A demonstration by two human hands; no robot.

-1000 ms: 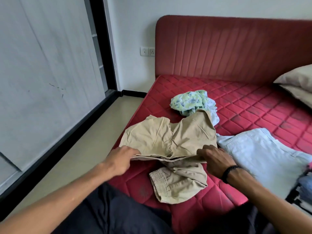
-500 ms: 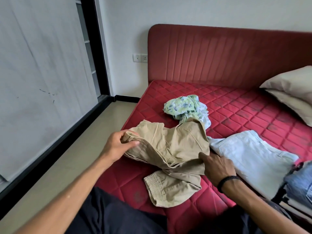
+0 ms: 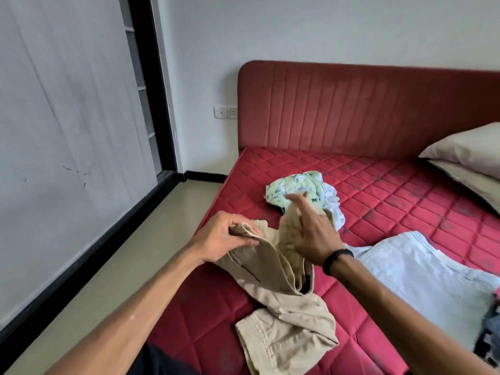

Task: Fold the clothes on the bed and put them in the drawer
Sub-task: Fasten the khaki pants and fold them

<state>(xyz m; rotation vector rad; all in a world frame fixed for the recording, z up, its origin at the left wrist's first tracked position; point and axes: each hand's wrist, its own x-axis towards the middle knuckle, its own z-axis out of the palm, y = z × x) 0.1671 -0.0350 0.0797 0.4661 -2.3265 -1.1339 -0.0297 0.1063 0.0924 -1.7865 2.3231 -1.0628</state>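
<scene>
Beige trousers [image 3: 286, 315] are partly lifted off the red mattress [image 3: 378, 190], their cuffed legs still lying near the front edge. My left hand [image 3: 227, 236] pinches the folded waistband at the left. My right hand [image 3: 311, 231], with a black wristband, is raised against the upper flap of the trousers, fingers extended and blurred; whether it grips the cloth is unclear. A crumpled green floral garment [image 3: 295, 189] lies behind the hands. Pale blue jeans [image 3: 422, 274] lie flat to the right. No drawer is in view.
A red padded headboard [image 3: 365, 109] stands against the white wall. Beige pillows [image 3: 468, 161] rest at the right. A dark patterned garment [image 3: 489, 334] peeks in at the right edge. A large white sliding wardrobe door [image 3: 67, 125] and pale floor [image 3: 135, 247] lie left of the bed.
Both hands have lifted the beige trousers off the mattress. The right hand rose from the lower fold to the upper flap. The view tilted up.
</scene>
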